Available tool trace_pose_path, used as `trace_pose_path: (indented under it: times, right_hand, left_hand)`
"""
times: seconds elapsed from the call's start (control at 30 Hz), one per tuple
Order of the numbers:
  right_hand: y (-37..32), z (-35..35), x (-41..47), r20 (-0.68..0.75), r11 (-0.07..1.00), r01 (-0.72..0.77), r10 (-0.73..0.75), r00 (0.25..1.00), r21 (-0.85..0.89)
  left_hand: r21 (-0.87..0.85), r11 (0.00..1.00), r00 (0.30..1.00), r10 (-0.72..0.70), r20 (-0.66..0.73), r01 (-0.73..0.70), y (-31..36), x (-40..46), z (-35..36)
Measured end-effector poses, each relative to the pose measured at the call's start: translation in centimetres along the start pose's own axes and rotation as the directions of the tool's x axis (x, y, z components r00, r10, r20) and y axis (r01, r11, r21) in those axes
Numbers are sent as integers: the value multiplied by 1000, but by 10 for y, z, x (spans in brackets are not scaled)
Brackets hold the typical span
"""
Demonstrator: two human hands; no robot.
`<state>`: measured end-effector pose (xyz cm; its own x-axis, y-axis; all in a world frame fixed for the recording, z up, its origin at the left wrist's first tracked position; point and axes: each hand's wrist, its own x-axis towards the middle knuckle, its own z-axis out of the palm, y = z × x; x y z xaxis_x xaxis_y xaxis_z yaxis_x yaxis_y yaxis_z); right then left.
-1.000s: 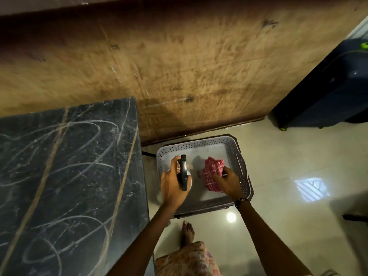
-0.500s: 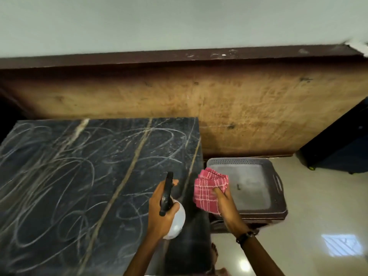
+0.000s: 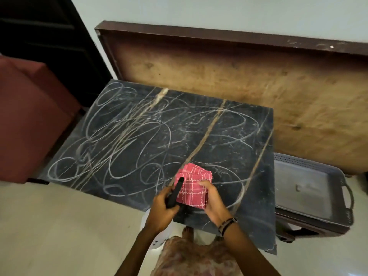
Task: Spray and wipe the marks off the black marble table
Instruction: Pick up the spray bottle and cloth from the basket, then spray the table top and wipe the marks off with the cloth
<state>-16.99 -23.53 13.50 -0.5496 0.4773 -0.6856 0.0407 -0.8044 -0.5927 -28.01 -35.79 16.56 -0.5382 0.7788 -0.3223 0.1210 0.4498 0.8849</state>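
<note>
Spray bottle (image 3: 175,193) being gripped by left hand (image 3: 162,209), red cloth (image 3: 192,186) being pinched by right hand (image 3: 213,202), both at near edge of scribbled black table (image 3: 139,136). Gray tray (image 3: 310,188) being kept beside table's right edge, red seat (image 3: 25,116) at left edge.

Two bare forearms, no sleeves. On the right wrist, a dark wristband (image 3: 227,224) with a pale stripe along it. Lower down, a garment (image 3: 191,257) of pinkish floral print, mottled with cream and brown. Beneath its edge, bare toes (image 3: 187,230) on the floor.
</note>
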Motion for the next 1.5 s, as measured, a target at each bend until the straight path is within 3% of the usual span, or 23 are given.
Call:
trace_pose_path:
  times: [0.17, 0.5, 0.83, 1.13, 1.33, 1.5]
  right_hand:
    - [6, 28, 16, 48, 998, -28, 25, 999, 63]
    - [10, 49, 49, 86, 988, -75, 64, 994, 137]
    - [-3, 67, 67, 177, 985, -109, 84, 981, 136]
    - [-7, 75, 78, 212, 986, -131, 107, 971, 102]
    - [1, 93, 78, 248, 988, -127, 103, 963, 84]
    - [11, 119, 87, 239, 990, -126, 109, 965, 56]
  left_hand:
    - [132, 990, 998, -49, 38, 44, -17, -3, -14]
    - [188, 962, 980, -192, -59, 200, -23, 10, -35]
    - [102, 979, 975, -187, 118, 175, -6, 24, -52]
    - [37, 940, 935, -331, -130, 338, -11, 32, -53]
    - [-21, 920, 916, -391, -90, 390, -17, 29, -76]
    - [-37, 938, 934, -347, -81, 345, -23, 33, -108]
